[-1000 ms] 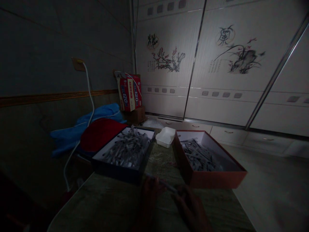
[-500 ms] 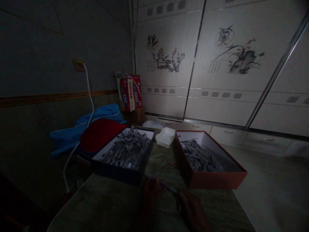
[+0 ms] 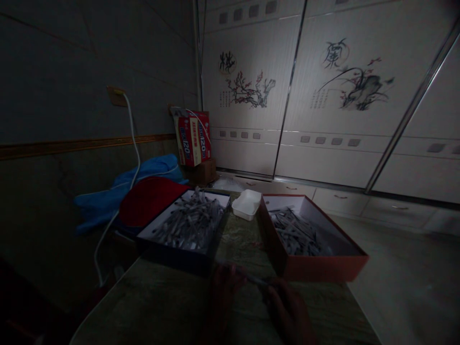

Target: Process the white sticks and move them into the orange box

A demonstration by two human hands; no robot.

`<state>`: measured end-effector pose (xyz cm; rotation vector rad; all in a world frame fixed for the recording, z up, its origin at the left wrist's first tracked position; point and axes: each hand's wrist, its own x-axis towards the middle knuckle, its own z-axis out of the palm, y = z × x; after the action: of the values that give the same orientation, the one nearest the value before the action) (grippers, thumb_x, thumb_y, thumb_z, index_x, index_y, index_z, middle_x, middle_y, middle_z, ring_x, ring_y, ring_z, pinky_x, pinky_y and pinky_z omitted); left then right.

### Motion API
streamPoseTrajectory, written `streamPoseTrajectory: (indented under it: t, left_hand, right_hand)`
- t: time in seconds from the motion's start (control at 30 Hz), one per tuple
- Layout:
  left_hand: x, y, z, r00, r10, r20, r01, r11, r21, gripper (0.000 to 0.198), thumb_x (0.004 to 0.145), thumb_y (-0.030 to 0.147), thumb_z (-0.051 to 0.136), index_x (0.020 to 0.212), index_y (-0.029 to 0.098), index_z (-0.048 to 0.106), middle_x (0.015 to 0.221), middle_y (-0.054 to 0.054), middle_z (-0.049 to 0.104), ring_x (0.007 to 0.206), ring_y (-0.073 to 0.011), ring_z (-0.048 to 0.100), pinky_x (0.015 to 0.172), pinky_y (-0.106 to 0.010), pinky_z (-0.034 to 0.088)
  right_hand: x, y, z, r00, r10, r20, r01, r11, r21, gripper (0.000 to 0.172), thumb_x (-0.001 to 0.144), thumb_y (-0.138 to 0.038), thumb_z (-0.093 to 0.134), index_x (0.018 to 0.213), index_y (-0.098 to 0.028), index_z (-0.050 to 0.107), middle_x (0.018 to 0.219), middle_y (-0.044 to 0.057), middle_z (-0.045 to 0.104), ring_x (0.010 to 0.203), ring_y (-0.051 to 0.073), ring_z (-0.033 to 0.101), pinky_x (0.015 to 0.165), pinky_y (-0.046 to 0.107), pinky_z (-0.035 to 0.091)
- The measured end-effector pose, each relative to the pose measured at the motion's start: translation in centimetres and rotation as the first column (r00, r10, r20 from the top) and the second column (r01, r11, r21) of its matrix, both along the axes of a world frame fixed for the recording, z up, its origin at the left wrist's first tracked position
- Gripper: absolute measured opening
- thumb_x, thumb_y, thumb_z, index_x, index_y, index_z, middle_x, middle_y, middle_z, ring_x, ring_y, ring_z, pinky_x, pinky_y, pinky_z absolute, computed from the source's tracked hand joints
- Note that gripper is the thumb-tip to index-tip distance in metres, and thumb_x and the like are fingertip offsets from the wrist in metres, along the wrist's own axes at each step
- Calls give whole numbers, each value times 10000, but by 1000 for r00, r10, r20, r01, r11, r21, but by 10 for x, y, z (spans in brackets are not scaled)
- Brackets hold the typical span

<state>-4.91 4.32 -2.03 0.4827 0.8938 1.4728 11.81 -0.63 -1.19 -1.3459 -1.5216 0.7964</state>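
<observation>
Both my hands are low over the near part of the table (image 3: 168, 306), in deep shadow. My left hand (image 3: 221, 292) and my right hand (image 3: 285, 309) are closed on the two ends of one thin grey stick (image 3: 247, 276) held between them. Just beyond my left hand stands a dark box (image 3: 179, 256) heaped with several similar grey sticks. In front of my right hand, a red box (image 3: 323, 268) holds a smaller pile of them.
A small white tray (image 3: 247, 203) sits between the two boxes at the back. A red lid (image 3: 147, 199) and blue cloth (image 3: 108, 196) lie left of the dark box, with a white cable (image 3: 134, 143) and a red carton (image 3: 192, 139). Painted wardrobe doors (image 3: 323, 96) stand behind.
My hands have shifted very slightly while still holding the stick; the boxes and everything else stay where they were.
</observation>
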Motion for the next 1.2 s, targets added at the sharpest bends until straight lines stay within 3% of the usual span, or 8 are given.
streamPoseTrajectory:
  t: [0.13, 0.33, 0.47, 0.6, 0.77, 0.87, 1.03, 1.2]
  left_hand:
    - [-5, -5, 3, 998, 31, 55, -30, 1000, -8, 347, 535, 320, 799, 787, 202, 592, 808, -35, 687, 818, -272, 692, 739, -396, 560]
    - [-3, -2, 3, 1000, -3, 25, 3, 1000, -19, 394, 524, 379, 811, 782, 183, 586, 771, -49, 701, 772, -274, 697, 709, -408, 567]
    - [2, -1, 3, 1000, -27, -3, 27, 1000, 0, 410, 499, 396, 820, 754, 172, 591, 745, -50, 706, 744, -278, 701, 666, -409, 573]
    - [4, -2, 4, 999, -27, -23, 27, 1000, 4, 385, 523, 371, 811, 781, 175, 603, 786, -50, 715, 769, -276, 703, 663, -392, 579]
    - [0, -3, 4, 1000, -18, -5, 18, 1000, -3, 367, 550, 372, 800, 783, 172, 599, 772, -52, 709, 749, -269, 705, 690, -405, 577]
    - [-4, -5, 5, 997, 3, 76, -2, 1000, -16, 341, 582, 348, 792, 815, 193, 597, 831, -48, 707, 820, -263, 699, 765, -401, 563]
    - [-5, -3, 8, 995, -4, 96, 11, 998, -67, 266, 611, 328, 777, 742, 202, 583, 789, -52, 708, 804, -257, 699, 750, -393, 560]
    - [-1, 0, 3, 997, -12, 71, 15, 999, -41, 376, 539, 361, 809, 795, 188, 595, 726, -25, 706, 699, -226, 699, 632, -333, 567]
  right_hand:
    - [7, 3, -9, 964, -168, -205, 164, 986, -34, 284, 809, -479, 543, 820, -198, 575, 710, 21, 621, 673, 170, 576, 611, 242, 443]
    - [4, 3, -8, 759, -103, -644, -54, 974, -219, 310, 771, -522, 579, 814, -218, 541, 653, -42, 556, 395, 60, 398, 355, 158, 258]
    - [0, 2, -1, 848, -92, -522, -59, 962, -266, 360, 735, -549, 612, 794, -195, 581, 567, -66, 461, 470, 82, 416, 421, 169, 289]
    - [-2, 1, 1, 971, -49, -233, 16, 990, -143, 405, 754, -581, 554, 708, -181, 601, 594, -31, 514, 562, 127, 480, 518, 209, 383]
    - [6, -4, 8, 983, -161, -93, 156, 986, -52, 413, 786, -580, 489, 718, -193, 619, 702, 23, 642, 691, 202, 584, 629, 250, 459]
    - [21, -8, 17, 919, -381, -104, 379, 924, -45, 414, 776, -590, 488, 799, -199, 623, 757, 28, 672, 708, 212, 602, 597, 247, 462]
    - [56, -15, 54, 723, -689, -59, 689, 724, -12, 373, 769, -562, 474, 768, -209, 592, 683, 10, 612, 668, 206, 564, 561, 256, 425]
    - [92, 17, 94, 618, -786, 30, 754, 603, 261, 341, 815, -470, 432, 631, -202, 534, 530, -21, 480, 538, 167, 489, 511, 253, 369]
